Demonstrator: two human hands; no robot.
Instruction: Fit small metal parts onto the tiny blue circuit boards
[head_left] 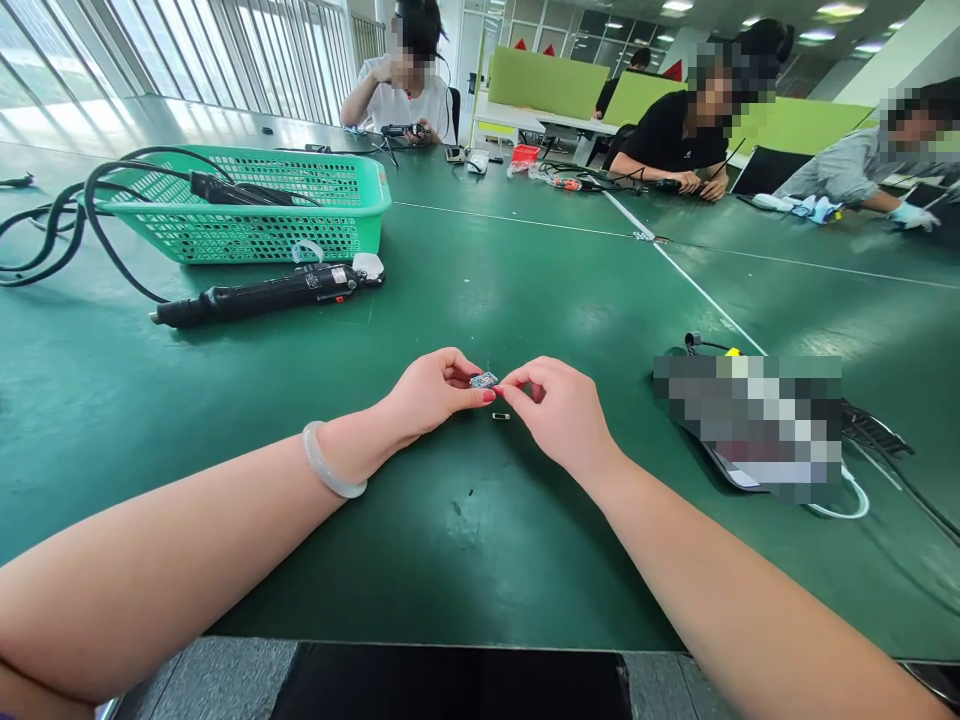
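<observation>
Between the thumb and fingers of my left hand [431, 390] is a small circuit board [484, 380], held a little above the green table [465, 540]. My right hand [555, 405] pinches at the board's right edge, thumb and forefinger together; whether a tiny part sits between those fingertips is too small to tell. Just below the fingertips, a small dark rectangular piece with a pale rim [501, 416] lies on the tabletop. A pale bangle [330, 462] circles my left wrist.
A black electric screwdriver [262, 297] lies at left, its cable curving past a green perforated basket [277, 240] holding another black tool. At right sits a blurred dark object [750, 425] with cables. Several people work across the table.
</observation>
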